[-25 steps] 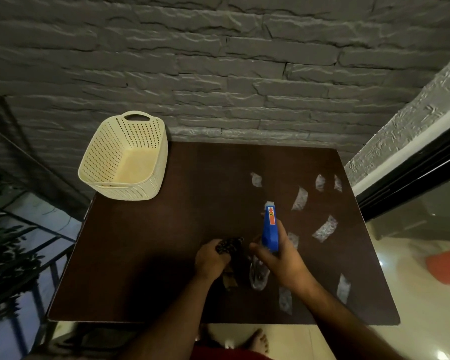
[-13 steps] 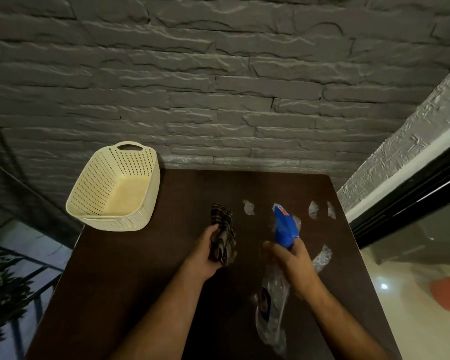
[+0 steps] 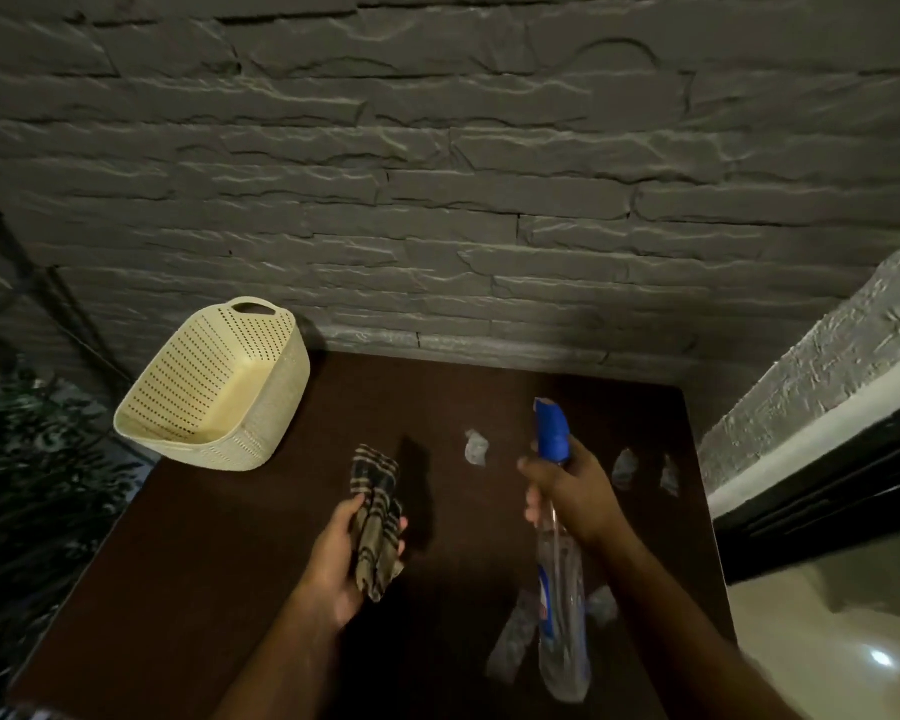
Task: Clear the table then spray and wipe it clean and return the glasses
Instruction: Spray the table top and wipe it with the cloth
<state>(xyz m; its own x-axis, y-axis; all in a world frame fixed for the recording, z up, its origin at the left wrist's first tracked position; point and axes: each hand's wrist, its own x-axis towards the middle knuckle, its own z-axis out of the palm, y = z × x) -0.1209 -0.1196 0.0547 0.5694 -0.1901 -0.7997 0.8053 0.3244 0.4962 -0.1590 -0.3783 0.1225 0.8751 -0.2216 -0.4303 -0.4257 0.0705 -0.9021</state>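
Two hands in view, both over the dark brown table (image 3: 230,589).

Left hand (image 3: 344,553): fingers curled round one folded plaid cloth (image 3: 377,517), thumb on its left side. Cloth stands roughly upright in the grip, top end poking above the fingers, held above the table's middle. Its shadow falls on the tabletop just to the right.

Right hand (image 3: 572,493): wrapped round the neck of one spray bottle (image 3: 562,615). Blue spray head (image 3: 552,426) sticks out above the hand and points toward the far wall; clear body hangs down toward the near edge, label partly visible. Fingers are curled at the front of the neck, at the trigger area; can't tell if the trigger is pressed.

Count on table: one cream perforated basket (image 3: 261,439) at the far left corner, handle cutout at the back, hanging slightly over the left table edge. Nothing visible inside it from this angle.

Pale shiny patches on the tabletop: I count about six. One (image 3: 475,448) between cloth and spray head, two (image 3: 625,467) (image 3: 668,475) right of the right hand, and three near the bottle body (image 3: 515,636) (image 3: 601,605), partly hidden. Can't tell if they're wet spots or reflections.

Glasses: none visible anywhere in frame.

Grey stone wall (image 3: 437,200) behind the table, foliage (image 3: 27,459) to the left.
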